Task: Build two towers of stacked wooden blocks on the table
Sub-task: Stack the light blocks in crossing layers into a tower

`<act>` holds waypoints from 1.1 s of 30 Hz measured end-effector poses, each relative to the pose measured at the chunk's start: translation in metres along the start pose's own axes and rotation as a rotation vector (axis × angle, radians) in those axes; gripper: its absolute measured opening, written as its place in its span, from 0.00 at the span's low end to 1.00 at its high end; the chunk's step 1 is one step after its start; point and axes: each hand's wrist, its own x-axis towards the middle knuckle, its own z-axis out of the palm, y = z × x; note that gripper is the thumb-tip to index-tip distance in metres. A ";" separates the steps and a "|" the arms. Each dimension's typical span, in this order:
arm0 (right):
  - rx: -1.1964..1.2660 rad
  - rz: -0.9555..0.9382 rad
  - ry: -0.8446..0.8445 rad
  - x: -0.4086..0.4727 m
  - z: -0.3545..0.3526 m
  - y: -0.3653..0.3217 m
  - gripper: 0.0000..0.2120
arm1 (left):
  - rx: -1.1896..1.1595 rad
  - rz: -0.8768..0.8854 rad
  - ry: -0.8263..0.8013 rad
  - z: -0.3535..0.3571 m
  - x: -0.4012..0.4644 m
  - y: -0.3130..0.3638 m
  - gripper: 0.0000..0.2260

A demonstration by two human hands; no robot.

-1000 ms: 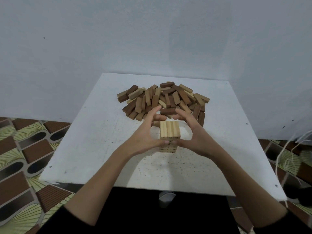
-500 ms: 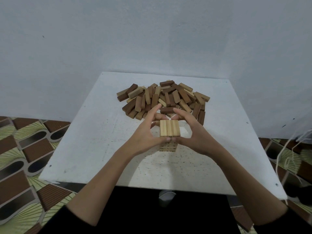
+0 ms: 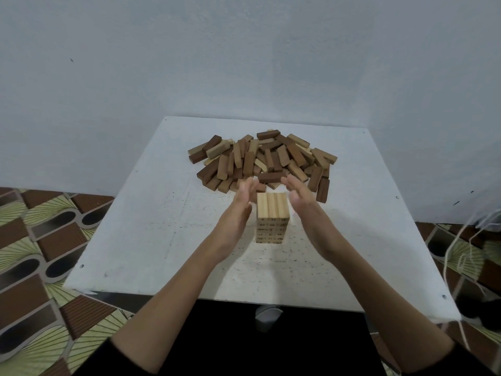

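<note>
A single tower of pale wooden blocks (image 3: 272, 218) stands upright on the white table (image 3: 141, 229), near its middle and toward the near edge. Its long axis is vertical. The top layer shows blocks laid side by side, their lengths running away from the viewer; the seams suggest three or four, the exact number unclear. Below it several more layers show on the near face, too fine to count surely.

The left hand (image 3: 238, 213) is just beside the tower's left side and the right hand (image 3: 303, 204) just beside its right, palms turned inward. Each hand's grip is spread, fingers straight and loose, holding nothing; the fingertips are blurred, and contact with the tower cannot be told.

Behind the tower, farther back on the table, lies one loose pile of wooden blocks (image 3: 263, 158), dark brown and light mixed, pointing every way, too many to count.

The table stands against a plain grey wall (image 3: 244, 55), over a patterned tiled floor (image 3: 40, 240).
</note>
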 end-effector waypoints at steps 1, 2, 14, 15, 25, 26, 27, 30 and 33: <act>0.067 0.041 0.030 0.001 0.005 0.003 0.35 | -0.012 -0.031 0.024 0.004 0.000 0.001 0.26; 0.113 0.056 0.052 0.000 0.010 0.003 0.35 | -0.005 -0.054 0.045 0.008 -0.001 0.001 0.28; 0.035 -0.012 0.191 0.019 0.012 0.103 0.22 | -0.107 -0.057 0.048 0.041 -0.022 0.028 0.32; 0.185 -0.006 0.060 0.008 0.025 0.053 0.20 | -0.127 -0.079 0.005 0.039 -0.015 0.023 0.31; 0.181 0.006 0.050 0.001 0.023 0.010 0.28 | -0.064 -0.042 -0.013 0.019 0.001 -0.007 0.29; 0.180 0.031 0.049 0.001 0.022 0.009 0.31 | -0.067 -0.046 -0.005 0.017 0.002 -0.007 0.31; 0.185 0.060 0.060 0.003 0.019 0.009 0.33 | -0.075 -0.048 0.005 0.013 0.004 -0.008 0.32; 0.204 0.084 0.112 0.008 0.010 0.003 0.32 | 0.022 -0.046 0.069 0.003 0.010 -0.007 0.41; 0.080 0.035 0.153 0.021 -0.006 0.000 0.27 | 0.106 0.018 0.164 -0.009 0.021 0.001 0.33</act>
